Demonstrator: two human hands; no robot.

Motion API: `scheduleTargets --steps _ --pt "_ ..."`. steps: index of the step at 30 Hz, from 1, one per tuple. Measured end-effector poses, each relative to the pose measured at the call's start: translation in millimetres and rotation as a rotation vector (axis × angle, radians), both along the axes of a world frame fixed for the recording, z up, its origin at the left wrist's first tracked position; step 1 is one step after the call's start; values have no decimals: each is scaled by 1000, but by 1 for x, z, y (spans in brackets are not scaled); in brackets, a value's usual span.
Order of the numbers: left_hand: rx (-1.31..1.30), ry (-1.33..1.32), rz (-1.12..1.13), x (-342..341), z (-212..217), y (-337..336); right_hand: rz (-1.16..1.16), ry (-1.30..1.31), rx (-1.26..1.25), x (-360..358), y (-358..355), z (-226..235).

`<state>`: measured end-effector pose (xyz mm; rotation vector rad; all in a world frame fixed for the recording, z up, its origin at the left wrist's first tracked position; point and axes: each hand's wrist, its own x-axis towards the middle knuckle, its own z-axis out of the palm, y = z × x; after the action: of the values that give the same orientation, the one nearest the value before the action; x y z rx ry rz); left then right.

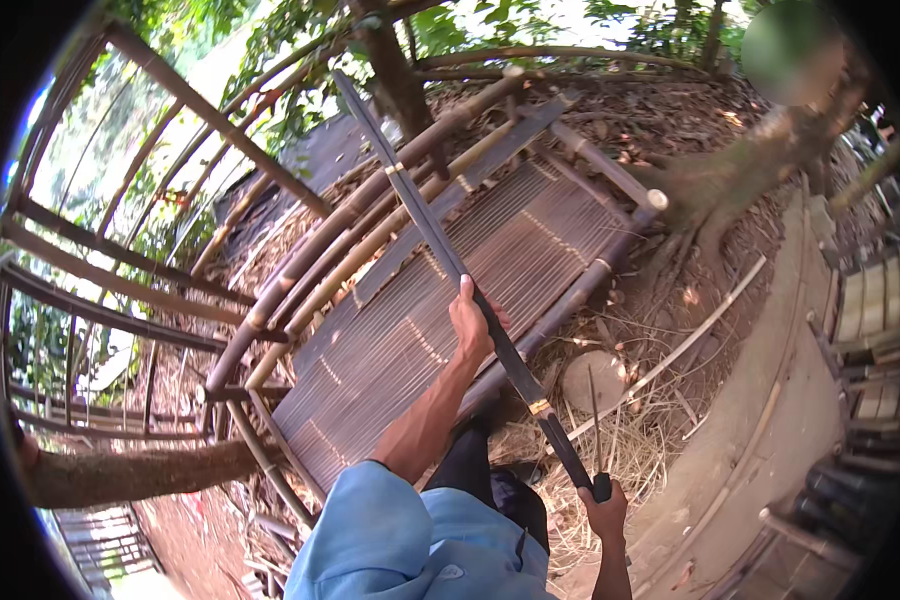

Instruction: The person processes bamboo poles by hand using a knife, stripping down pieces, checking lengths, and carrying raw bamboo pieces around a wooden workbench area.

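Note:
A long dark split-bamboo pole runs from the top centre down to the lower right, passing above a slatted bamboo platform. My left hand is closed around the pole's middle. My right hand grips its near end, just over dry grass. A thin dark blade or sliver sticks up beside my right hand; I cannot tell whether that hand holds it. My left arm, in a blue sleeve, reaches over the platform's near edge.
Thick bamboo rails frame the platform's left side. A tree trunk and roots stand behind it. A log lies at lower left, a bamboo fence at left, a concrete path and stacked bamboo pieces at right.

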<state>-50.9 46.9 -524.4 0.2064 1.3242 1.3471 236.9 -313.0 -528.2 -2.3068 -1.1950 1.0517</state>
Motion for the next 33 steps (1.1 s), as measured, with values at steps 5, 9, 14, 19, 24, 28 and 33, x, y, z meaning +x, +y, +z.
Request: scheduleTargets --steps 5,9,14,19,24,28,33 --pt "-185 -153 80 -40 -52 14 118 41 -149 2 34 4" --pt "-261 -279 101 -69 -93 22 135 107 -256 -2 60 6" --pt "-405 730 -90 -97 -118 21 95 127 -346 2 89 15" --pt "471 1668 -802 -117 -65 49 142 28 -321 13 121 25" --pt "783 1382 -1363 -128 -47 76 115 84 -317 54 154 24" --pt "561 1376 -1326 -154 -31 36 337 -177 -154 60 218 37" --pt "232 1378 -1056 -210 -44 -1 398 -582 194 48 284 38"
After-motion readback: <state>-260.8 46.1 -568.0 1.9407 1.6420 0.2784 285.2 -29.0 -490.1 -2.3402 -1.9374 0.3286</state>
